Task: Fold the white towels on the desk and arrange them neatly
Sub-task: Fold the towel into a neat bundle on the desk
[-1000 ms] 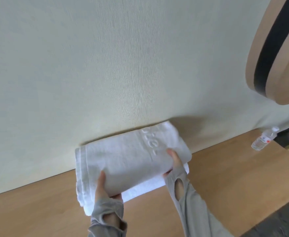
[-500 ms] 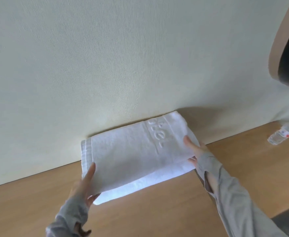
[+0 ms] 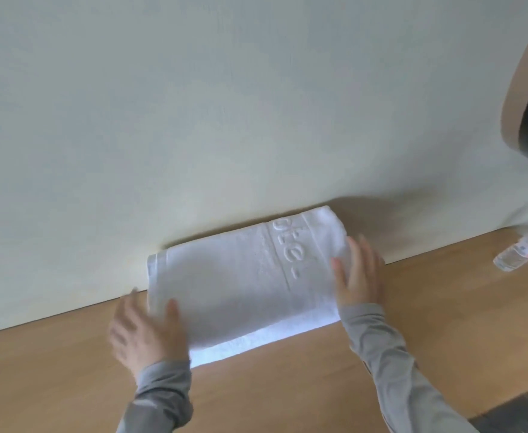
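A folded white towel with raised lettering lies on the wooden desk, its far edge against the pale wall. A second white layer shows beneath it along the near edge. My left hand rests flat at the towel's left near corner, fingers spread, thumb on the cloth. My right hand lies flat against the towel's right end, fingers apart. Neither hand grips the cloth. Grey sleeves cover both wrists.
A clear plastic water bottle lies on its side at the desk's far right. A round wood-rimmed object hangs on the wall at the upper right. The desk's near right corner drops to a dark floor.
Both hands have slid outward from the towel's near edge to its left and right ends and opened flat. The towel lies closer to the wall.
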### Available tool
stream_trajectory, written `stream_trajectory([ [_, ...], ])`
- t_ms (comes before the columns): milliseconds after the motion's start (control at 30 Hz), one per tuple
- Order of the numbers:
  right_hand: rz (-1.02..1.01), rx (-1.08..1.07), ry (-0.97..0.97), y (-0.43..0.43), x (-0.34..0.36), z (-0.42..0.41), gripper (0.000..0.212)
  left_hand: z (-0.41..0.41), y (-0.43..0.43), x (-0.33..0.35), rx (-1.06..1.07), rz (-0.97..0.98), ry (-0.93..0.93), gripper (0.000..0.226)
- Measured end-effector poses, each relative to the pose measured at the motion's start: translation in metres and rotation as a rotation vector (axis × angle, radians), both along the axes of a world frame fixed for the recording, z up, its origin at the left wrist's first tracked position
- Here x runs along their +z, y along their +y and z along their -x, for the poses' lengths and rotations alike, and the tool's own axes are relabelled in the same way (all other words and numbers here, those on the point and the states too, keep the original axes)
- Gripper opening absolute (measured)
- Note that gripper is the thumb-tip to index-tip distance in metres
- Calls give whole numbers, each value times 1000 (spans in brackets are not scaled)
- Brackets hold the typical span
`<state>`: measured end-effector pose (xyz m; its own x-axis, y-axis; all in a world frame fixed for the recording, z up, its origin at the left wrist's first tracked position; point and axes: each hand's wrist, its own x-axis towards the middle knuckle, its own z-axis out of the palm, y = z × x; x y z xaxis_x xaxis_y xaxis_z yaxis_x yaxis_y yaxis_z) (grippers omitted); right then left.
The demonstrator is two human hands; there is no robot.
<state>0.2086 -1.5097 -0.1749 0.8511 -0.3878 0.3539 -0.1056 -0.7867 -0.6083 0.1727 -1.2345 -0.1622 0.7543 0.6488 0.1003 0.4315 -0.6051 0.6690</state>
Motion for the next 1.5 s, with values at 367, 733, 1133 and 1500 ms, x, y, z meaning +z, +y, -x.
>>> stream_trajectory([
  [367, 564, 504, 455, 52, -5, -50, 55, -58, -11, -28, -792, -544, 277, 61],
  [733, 472, 498, 542, 76, 38, -55, 53, -68, 18, 24, -855, -552, 408, 61],
  [1133, 527, 720, 91, 270, 167, -24, 50, 22, 209, 151, -383, -615, 308, 59],
  [1500, 571, 980, -166, 554, 276, 110, 50, 238, 493, 267, 23, -655, 200, 59],
])
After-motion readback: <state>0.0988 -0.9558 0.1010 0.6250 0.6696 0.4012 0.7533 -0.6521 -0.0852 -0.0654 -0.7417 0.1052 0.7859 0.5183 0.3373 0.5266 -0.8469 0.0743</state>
